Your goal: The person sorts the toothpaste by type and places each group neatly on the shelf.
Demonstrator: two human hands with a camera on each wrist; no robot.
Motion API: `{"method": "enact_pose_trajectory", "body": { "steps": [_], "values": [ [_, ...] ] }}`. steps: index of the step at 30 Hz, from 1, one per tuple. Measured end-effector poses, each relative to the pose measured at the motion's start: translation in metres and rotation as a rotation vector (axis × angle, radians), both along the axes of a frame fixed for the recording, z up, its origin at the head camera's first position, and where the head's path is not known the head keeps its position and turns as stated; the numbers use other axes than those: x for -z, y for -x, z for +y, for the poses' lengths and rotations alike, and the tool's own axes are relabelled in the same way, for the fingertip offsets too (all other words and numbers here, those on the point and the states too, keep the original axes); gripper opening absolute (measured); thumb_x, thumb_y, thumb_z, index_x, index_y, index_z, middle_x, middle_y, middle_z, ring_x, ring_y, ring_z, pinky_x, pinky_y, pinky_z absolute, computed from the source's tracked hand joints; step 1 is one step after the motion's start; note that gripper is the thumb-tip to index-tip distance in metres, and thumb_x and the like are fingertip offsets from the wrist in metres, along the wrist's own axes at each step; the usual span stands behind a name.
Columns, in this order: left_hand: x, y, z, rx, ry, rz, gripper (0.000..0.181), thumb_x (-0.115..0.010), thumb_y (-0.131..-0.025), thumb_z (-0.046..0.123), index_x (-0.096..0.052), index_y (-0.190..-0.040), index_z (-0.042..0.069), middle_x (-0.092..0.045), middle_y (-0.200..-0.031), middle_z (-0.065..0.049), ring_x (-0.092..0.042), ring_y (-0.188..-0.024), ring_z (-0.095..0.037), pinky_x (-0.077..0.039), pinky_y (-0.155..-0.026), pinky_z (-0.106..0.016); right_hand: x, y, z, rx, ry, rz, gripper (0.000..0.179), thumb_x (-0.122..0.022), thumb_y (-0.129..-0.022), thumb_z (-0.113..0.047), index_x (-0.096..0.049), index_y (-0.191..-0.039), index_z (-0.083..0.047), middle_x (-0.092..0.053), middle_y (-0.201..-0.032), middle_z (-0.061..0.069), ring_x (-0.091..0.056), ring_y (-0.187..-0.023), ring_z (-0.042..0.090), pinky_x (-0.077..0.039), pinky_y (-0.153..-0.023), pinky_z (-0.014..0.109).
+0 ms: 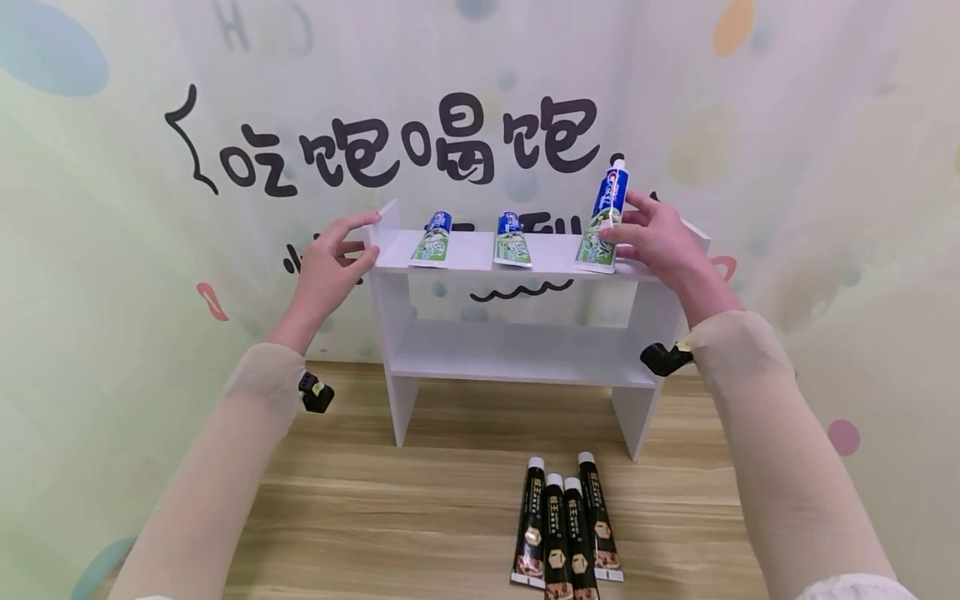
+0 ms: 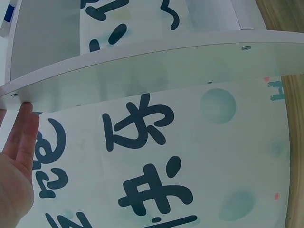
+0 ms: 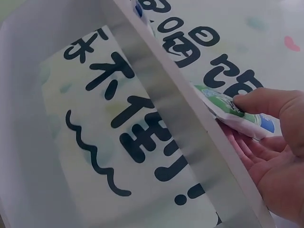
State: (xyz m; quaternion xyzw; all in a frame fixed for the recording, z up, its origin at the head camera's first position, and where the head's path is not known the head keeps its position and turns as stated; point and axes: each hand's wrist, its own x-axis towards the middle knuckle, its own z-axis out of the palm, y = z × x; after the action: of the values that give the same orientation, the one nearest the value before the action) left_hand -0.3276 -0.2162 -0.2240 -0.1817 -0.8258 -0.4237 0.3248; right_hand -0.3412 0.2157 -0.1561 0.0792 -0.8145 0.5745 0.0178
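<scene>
Toothpaste tube [image 1: 603, 215], blue-green | pinched between right fingers [image 1: 641, 201] | left fingers [image 1: 354, 223], relaxed, touching shelf [image 1: 474, 252]

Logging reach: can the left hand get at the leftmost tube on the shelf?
Probably yes: the left hand touches the side panel, and only that panel's low lip separates it from the tube.

Head view: bright, soft, even light; direction unclear.
Backdrop [image 1: 420, 50]: pale, washed out toward top.
Black tubes [image 1: 555, 527]: small glints, fine print soft.
Tabletop [image 1: 337, 500]: faint soft shadow under shelf [image 1: 525, 350].
Left wrist view: dimmer, greenish cast; shelf edge bowed by lens.
Right wrist view: dim, greyish; soft shadow bands along shelf.
</scene>
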Motion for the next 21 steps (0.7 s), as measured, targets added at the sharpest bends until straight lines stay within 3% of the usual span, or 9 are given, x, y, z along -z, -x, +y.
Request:
{"method": "enact_pose_trajectory", "body": {
  "steps": [4,9,12,15,18,21],
  "values": [
    [0.001,0.001,0.0,-0.001,-0.003,0.002,0.042,-0.061,-0.096,0.02,-0.058,-0.137,0.028,-0.054,-0.147,0.005,-0.067,-0.116,-0.028,-0.058,-0.094,-0.036,0.0,0.003,0.002,-0.024,-0.081,0.015,0.086,-0.066,-0.094,-0.024,-0.011,-0.159,-0.033,-0.03,-0.162,0.008,-0.049,-0.129,0.022,-0.052,-0.081,0.012],
    [0.0,0.001,0.0,-0.003,-0.001,0.01,0.042,-0.062,-0.096,0.02,-0.058,-0.137,0.027,-0.054,-0.147,0.005,-0.067,-0.115,-0.028,-0.059,-0.092,-0.032,0.0,0.008,0.005,-0.041,-0.169,0.034,0.087,-0.066,-0.094,-0.025,-0.01,-0.16,-0.028,-0.029,-0.162,0.012,-0.057,-0.104,0.013,-0.051,-0.077,0.012],
    [0.0,0.0,0.0,-0.004,-0.001,0.01,0.042,-0.062,-0.096,0.02,-0.058,-0.137,0.028,-0.054,-0.147,0.005,-0.067,-0.115,-0.028,-0.059,-0.09,-0.027,0.001,0.01,0.007,-0.053,-0.222,0.042,0.087,-0.066,-0.094,-0.028,-0.009,-0.16,-0.026,-0.031,-0.161,0.013,-0.058,-0.11,0.017,-0.05,-0.081,0.013],
    [0.0,0.001,0.0,-0.002,-0.002,0.011,0.042,-0.062,-0.096,0.02,-0.058,-0.137,0.028,-0.054,-0.147,0.005,-0.068,-0.114,-0.028,-0.058,-0.089,-0.023,0.003,0.011,0.009,-0.064,-0.273,0.048,0.088,-0.065,-0.095,-0.032,-0.006,-0.16,-0.023,-0.032,-0.161,0.015,-0.049,-0.133,0.027,-0.048,-0.101,0.023],
    [0.001,0.002,0.0,0.0,-0.006,0.014,0.042,-0.062,-0.096,0.019,-0.058,-0.136,0.028,-0.054,-0.146,0.006,-0.068,-0.114,-0.028,-0.058,-0.089,-0.023,0.004,0.013,0.011,-0.067,-0.308,0.049,0.088,-0.064,-0.095,-0.033,-0.006,-0.16,-0.022,-0.034,-0.16,0.017,-0.045,-0.138,0.031,-0.039,-0.115,0.038],
    [0.001,0.002,0.001,0.0,-0.006,0.014,0.042,-0.061,-0.096,0.019,-0.058,-0.137,0.028,-0.054,-0.147,0.006,-0.068,-0.114,-0.028,-0.059,-0.091,-0.029,0.005,0.013,0.012,-0.069,-0.334,0.054,0.085,-0.064,-0.095,-0.033,-0.01,-0.16,-0.022,-0.037,-0.158,0.018,-0.045,-0.138,0.031,-0.039,-0.113,0.038]
  ]
}}
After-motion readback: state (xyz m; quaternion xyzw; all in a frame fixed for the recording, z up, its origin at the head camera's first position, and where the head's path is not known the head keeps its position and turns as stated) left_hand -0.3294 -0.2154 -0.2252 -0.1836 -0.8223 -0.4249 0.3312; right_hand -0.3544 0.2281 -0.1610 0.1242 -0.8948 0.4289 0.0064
